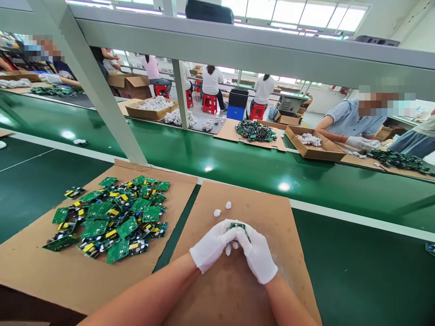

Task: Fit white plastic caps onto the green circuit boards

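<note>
Left hand [214, 242]: gripping the green circuit board [241, 225]
Right hand [258, 251]: gripping its other side
Circuit board: between both hands, above the cardboard sheet [231, 287]
Handling step: apparently fine two-handed work
Next move: seems to need a steady hold

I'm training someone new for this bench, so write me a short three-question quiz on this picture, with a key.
1. Multiple choice: how do the left hand and right hand stand to the small green board?
A) only the left holds it
B) only the right holds it
C) both hold it

2. True or false: the heap of circuit boards lies to the left of both hands.

3. Fill in the blank: just beyond the hands, on the cardboard sheet, lie ____ loose white pieces.

Key: 1. C; 2. True; 3. two.
</note>
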`<action>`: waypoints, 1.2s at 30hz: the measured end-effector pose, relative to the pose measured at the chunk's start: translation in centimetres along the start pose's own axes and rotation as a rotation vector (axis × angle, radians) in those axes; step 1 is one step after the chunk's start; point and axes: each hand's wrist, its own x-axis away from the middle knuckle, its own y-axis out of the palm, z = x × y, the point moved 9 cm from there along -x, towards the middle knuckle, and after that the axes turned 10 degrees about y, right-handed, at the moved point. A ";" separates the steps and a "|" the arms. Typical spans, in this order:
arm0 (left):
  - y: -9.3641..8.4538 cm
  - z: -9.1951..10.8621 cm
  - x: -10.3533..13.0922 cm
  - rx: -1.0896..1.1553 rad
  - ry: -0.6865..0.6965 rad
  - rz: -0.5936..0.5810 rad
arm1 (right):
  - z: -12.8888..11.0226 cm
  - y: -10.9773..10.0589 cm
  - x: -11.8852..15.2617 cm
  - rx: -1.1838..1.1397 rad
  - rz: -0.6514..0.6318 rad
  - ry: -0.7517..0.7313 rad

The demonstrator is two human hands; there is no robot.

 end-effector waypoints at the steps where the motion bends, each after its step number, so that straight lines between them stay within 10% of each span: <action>1: 0.0 0.0 0.0 -0.012 0.002 -0.003 | 0.0 0.0 0.0 -0.010 -0.008 0.001; 11: -0.7 -2.9 -0.1 0.353 -0.073 0.088 | 0.5 0.2 0.0 -0.218 -0.088 0.020; 36: -0.3 -3.1 0.0 0.317 -0.056 0.133 | 1.1 -0.4 -0.4 0.011 -0.032 -0.005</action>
